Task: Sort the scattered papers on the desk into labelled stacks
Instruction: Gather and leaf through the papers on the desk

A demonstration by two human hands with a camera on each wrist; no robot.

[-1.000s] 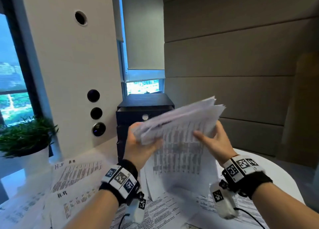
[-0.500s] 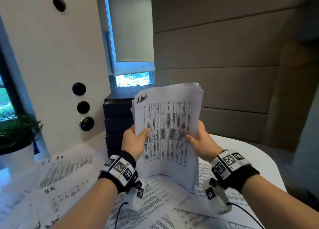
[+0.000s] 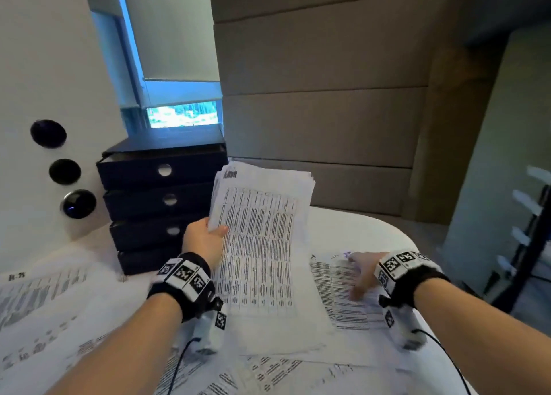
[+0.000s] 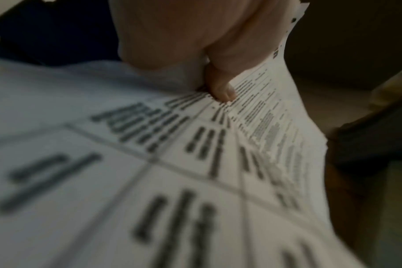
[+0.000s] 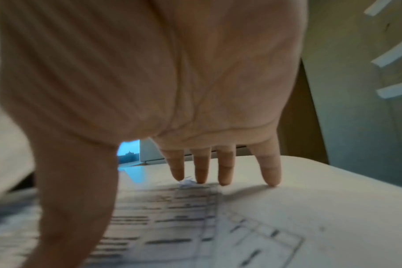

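Paper stack (image 3: 262, 245) long axis toward drawer unit (image 3: 161, 198) | left hand (image 3: 202, 241) pinches it; thumb (image 4: 220, 87) seen only wrist-side | right hand (image 3: 362, 272) flat, fingertips (image 5: 272, 178) on desk sheet (image 3: 343, 293)

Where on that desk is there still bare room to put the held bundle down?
Bare desk shows at the far right, beyond the right hand and right of the held bundle. A strip lies left of the black drawers. Loose sheets crowd the near side.
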